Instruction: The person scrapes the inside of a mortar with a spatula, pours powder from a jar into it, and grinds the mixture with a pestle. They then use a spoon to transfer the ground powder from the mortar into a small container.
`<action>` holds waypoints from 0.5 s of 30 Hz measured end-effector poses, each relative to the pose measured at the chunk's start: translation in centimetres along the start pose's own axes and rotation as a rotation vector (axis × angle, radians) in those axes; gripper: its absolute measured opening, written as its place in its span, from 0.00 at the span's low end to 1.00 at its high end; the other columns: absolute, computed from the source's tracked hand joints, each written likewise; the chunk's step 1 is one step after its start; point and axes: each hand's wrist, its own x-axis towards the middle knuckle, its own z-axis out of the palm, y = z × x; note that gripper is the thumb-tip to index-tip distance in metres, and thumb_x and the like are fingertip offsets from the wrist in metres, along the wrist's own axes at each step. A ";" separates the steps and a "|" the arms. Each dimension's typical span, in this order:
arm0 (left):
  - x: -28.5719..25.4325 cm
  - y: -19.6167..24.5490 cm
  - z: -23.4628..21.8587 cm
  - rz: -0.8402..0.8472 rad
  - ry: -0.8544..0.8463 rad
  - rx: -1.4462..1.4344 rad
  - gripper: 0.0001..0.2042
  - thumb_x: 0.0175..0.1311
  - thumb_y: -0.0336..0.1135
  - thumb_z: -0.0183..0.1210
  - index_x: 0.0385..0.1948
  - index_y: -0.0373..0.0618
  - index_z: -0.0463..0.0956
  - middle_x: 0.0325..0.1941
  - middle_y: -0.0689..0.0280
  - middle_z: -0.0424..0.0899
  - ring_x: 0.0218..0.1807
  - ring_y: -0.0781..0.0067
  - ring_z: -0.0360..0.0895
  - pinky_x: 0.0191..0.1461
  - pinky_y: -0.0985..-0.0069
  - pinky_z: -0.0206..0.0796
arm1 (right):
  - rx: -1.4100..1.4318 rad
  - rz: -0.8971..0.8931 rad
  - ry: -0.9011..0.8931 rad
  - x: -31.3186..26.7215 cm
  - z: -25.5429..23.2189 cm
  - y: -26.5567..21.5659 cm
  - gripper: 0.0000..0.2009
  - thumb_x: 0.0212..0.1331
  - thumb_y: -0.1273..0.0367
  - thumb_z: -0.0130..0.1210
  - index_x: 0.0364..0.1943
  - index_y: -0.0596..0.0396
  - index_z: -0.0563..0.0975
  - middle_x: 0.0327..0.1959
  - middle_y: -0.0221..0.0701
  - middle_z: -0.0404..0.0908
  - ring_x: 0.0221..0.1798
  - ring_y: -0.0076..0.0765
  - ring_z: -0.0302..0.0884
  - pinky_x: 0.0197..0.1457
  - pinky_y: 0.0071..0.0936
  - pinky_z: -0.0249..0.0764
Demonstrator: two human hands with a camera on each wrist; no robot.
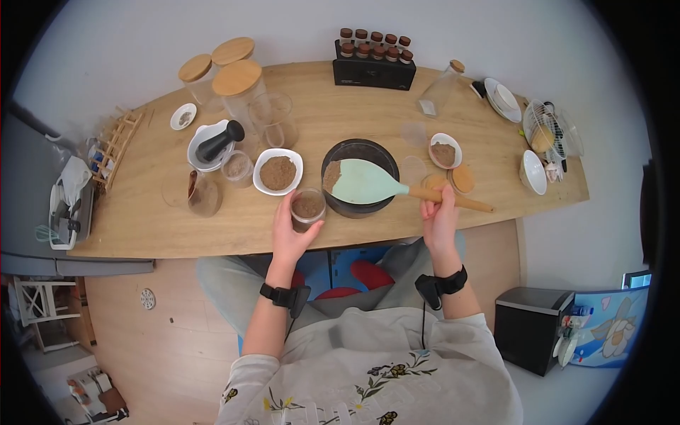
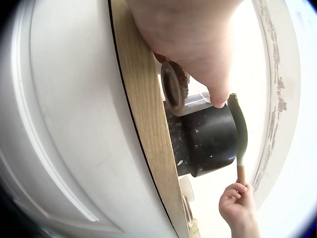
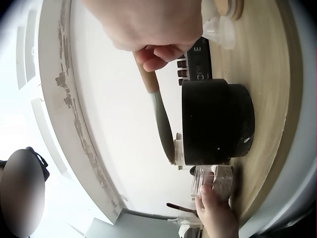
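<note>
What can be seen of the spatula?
The spatula has a broad mint-green blade, seemingly silicone, on a light wooden handle. It lies nearly flat across the rim of the black pot, blade over the opening, with brown powder on its tip. The right hand grips the handle, which points to the person's right.

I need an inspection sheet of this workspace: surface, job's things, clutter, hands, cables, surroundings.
Surface: wooden table, bare along the near edge.
Job's things: small glass cup of brown powder beside the black pot; green spatula lies across the pot, powder on its blade.
Clutter: white bowl of powder, mortar and pestle, lidded jars, spice rack, small dishes.
Hands: left hand grips the cup; right hand holds the spatula handle.
Cables: thin cord below the right wrist camera.
Surroundings: wood floor, black bin.
</note>
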 end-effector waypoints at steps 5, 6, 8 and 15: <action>-0.2 0.2 -0.2 -0.019 -0.029 -0.024 0.37 0.39 0.28 0.64 0.56 0.39 0.56 0.52 0.54 0.67 0.56 0.62 0.64 0.59 0.70 0.55 | -0.030 -0.011 -0.078 -0.3 0.1 0.9 0.12 0.63 0.62 0.38 0.30 0.57 0.65 0.12 0.27 0.58 0.15 0.23 0.55 0.19 0.20 0.54; -0.2 0.1 -0.2 -0.010 -0.028 -0.025 0.37 0.39 0.29 0.64 0.56 0.39 0.56 0.52 0.54 0.67 0.56 0.62 0.64 0.59 0.70 0.56 | -0.037 -0.018 -0.100 -0.3 0.0 1.0 0.12 0.63 0.63 0.37 0.30 0.57 0.65 0.12 0.27 0.58 0.15 0.23 0.55 0.19 0.20 0.55; -0.2 -0.1 -0.2 0.009 -0.027 -0.028 0.37 0.39 0.29 0.64 0.56 0.39 0.56 0.52 0.54 0.66 0.56 0.62 0.64 0.59 0.70 0.56 | -0.046 -0.028 -0.105 -0.4 0.3 1.1 0.12 0.63 0.63 0.37 0.30 0.57 0.65 0.12 0.27 0.58 0.15 0.23 0.55 0.19 0.20 0.55; -0.1 0.2 -0.3 0.013 -0.024 -0.009 0.37 0.38 0.30 0.65 0.55 0.39 0.57 0.51 0.55 0.67 0.55 0.61 0.65 0.58 0.70 0.57 | -0.055 -0.059 -0.159 -0.6 0.5 1.2 0.11 0.64 0.64 0.37 0.30 0.57 0.64 0.13 0.28 0.58 0.16 0.23 0.56 0.20 0.21 0.57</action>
